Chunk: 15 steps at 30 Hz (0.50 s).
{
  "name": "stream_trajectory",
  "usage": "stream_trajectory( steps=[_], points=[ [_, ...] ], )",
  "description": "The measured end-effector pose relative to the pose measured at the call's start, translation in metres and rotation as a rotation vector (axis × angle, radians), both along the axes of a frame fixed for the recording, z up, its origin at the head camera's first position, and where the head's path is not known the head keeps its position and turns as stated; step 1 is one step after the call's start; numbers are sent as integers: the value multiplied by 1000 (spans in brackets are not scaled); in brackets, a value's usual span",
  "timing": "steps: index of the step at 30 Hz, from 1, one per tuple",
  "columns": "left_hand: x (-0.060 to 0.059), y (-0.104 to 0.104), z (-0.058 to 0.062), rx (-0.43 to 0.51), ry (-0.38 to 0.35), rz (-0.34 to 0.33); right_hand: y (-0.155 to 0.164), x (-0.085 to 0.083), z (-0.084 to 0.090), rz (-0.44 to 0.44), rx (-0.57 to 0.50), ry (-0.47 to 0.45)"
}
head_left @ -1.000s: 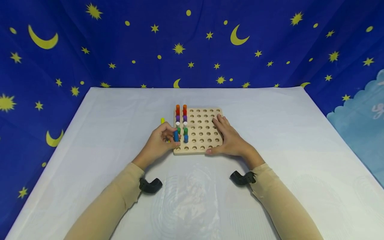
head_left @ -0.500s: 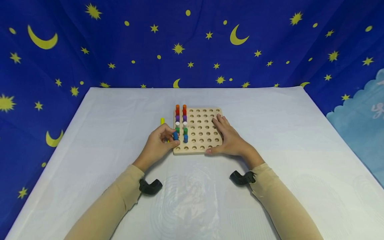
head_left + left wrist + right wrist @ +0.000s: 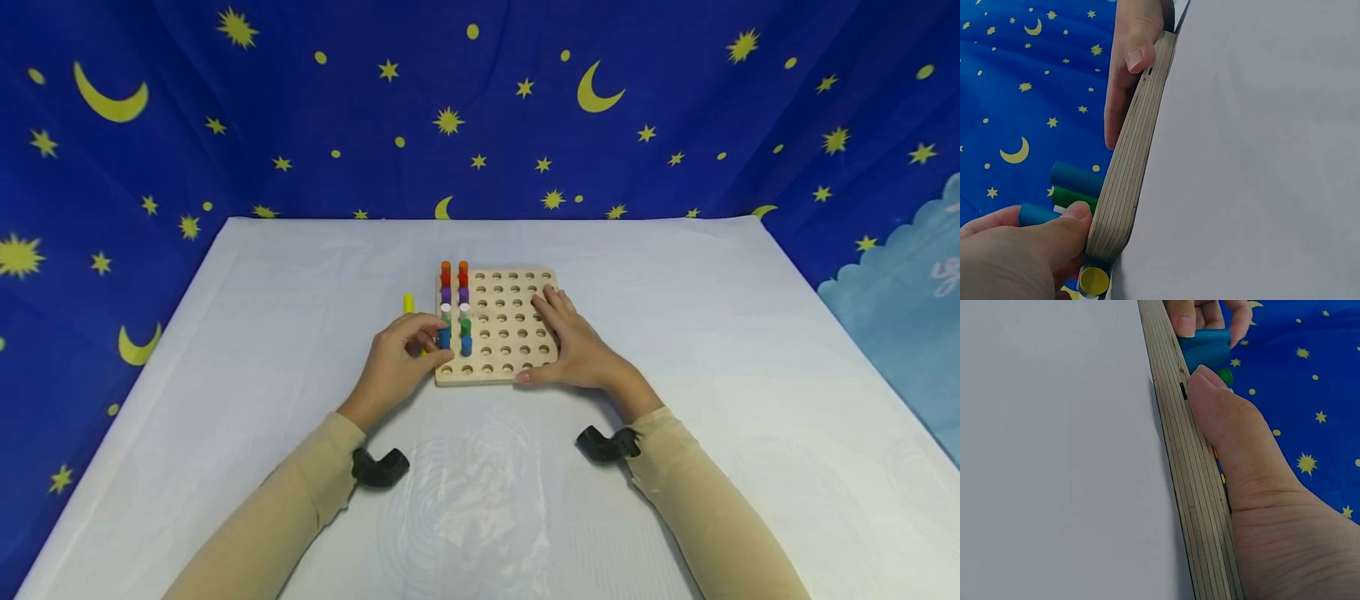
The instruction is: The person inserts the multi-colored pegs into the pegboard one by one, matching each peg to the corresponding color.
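A wooden pegboard (image 3: 504, 327) lies mid-table, its two left columns holding orange, red, purple, white, green and blue pegs. My left hand (image 3: 408, 354) pinches a blue peg (image 3: 445, 337) at the front of the first column, beside the other blue peg (image 3: 466, 345). The left wrist view shows that held blue peg (image 3: 1038, 214) between my fingertips at the board's edge (image 3: 1125, 181). My right hand (image 3: 573, 346) lies flat on the board's right side, its thumb (image 3: 1229, 419) against the front edge (image 3: 1191, 475).
A yellow peg (image 3: 408, 302) lies on the white tablecloth (image 3: 675, 333) just left of the board, also seen as yellow peg (image 3: 1094, 281). Black wrist mounts (image 3: 378, 465) sit near my sleeves. Blue star-patterned cloth (image 3: 480, 108) hangs behind and beside the table.
My left hand has shifted the blue peg slightly right, into line with the first column. The right hand has stayed put on the board.
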<state>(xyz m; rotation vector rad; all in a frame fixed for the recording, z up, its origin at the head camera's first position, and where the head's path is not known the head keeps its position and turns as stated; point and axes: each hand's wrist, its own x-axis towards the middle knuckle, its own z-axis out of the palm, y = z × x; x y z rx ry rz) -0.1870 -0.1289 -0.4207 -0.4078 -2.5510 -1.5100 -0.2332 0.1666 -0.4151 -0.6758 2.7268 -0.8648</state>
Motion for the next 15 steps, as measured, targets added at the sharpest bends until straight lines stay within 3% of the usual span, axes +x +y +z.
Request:
stream_trajectory(
  steps=[8,15],
  points=[
    [1,1,0,60,-116,-24,0,1,0,-3,-2,-5],
    [0,0,0,58,-147,-25,1,1,0,0,-6,1]
  ],
)
